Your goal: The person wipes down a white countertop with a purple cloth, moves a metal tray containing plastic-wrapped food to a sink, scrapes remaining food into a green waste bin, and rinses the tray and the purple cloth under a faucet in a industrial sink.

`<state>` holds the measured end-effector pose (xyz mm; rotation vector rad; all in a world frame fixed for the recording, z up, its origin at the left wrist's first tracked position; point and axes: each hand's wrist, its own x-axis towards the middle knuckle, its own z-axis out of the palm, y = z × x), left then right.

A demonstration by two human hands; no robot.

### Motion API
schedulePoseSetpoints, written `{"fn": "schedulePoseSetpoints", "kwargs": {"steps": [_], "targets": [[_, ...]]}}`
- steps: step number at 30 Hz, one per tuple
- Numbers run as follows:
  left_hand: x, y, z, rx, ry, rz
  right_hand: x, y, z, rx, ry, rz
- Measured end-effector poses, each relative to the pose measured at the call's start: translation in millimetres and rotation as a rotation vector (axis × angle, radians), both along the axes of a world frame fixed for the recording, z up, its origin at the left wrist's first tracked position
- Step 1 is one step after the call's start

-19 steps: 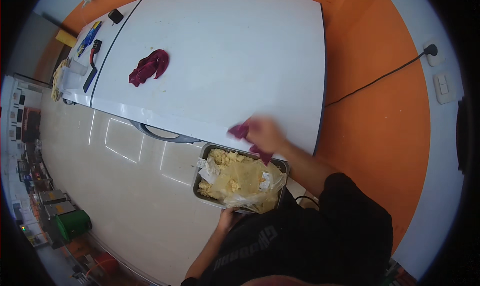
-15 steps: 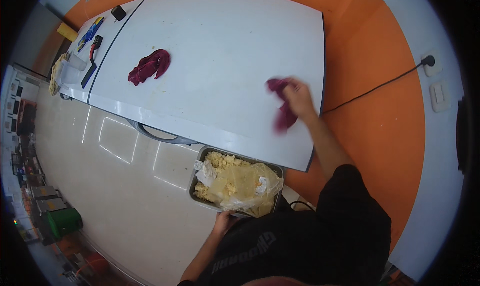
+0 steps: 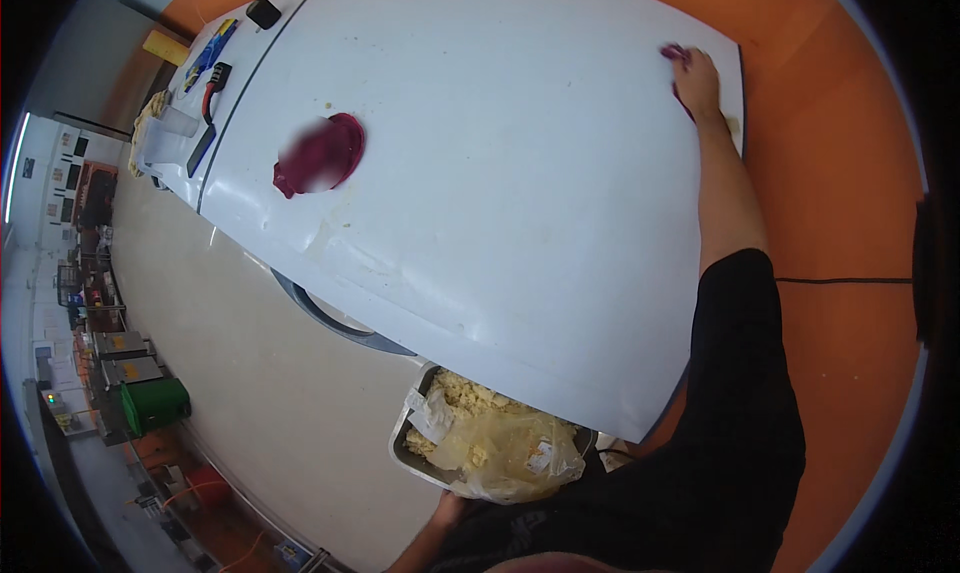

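Maroon cloth (image 3: 676, 52): where is it sitting?

The right hand (image 3: 699, 83) is clutching it near the far right corner of the white table (image 3: 520, 173).

And the left hand (image 3: 450, 508)?

Touching the grey tray (image 3: 399, 451); its fingers are hiding, so I cannot tell its grip.

How far along?

Yellow crumbs (image 3: 475, 393) are lying in the tray; specks (image 3: 329, 105) are dotting the table beside another maroon cloth (image 3: 347, 148), so it's looking unfinished.

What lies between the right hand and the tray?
Head view: past the maroon cloth that the right hand holds, just white tabletop, down to its near edge by the tray.
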<state>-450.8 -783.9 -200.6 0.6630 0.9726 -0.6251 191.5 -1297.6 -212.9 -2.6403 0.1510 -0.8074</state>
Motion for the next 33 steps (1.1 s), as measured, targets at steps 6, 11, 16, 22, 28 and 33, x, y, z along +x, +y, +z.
{"fn": "schedulePoseSetpoints", "kwargs": {"steps": [6,11,16,22,28,33], "targets": [[3,0,3,0.013,0.017,-0.022,3,179,-1,0.194,-0.078,0.646],[-2,-1,-2,-0.009,-0.002,-0.026,-151,284,13,0.263,0.203,0.986],[-3,-6,-8,-0.032,-0.048,0.006,-310,307,48,0.407,0.483,1.185],[14,-11,14,-0.112,-0.098,-0.06,-410,307,108,0.705,0.886,0.886],[6,-26,3,-0.243,-0.127,0.095,-410,235,114,1.255,0.515,0.465],[6,-46,37,0.02,-0.128,0.153,-432,161,117,1.348,0.401,0.296]]}}
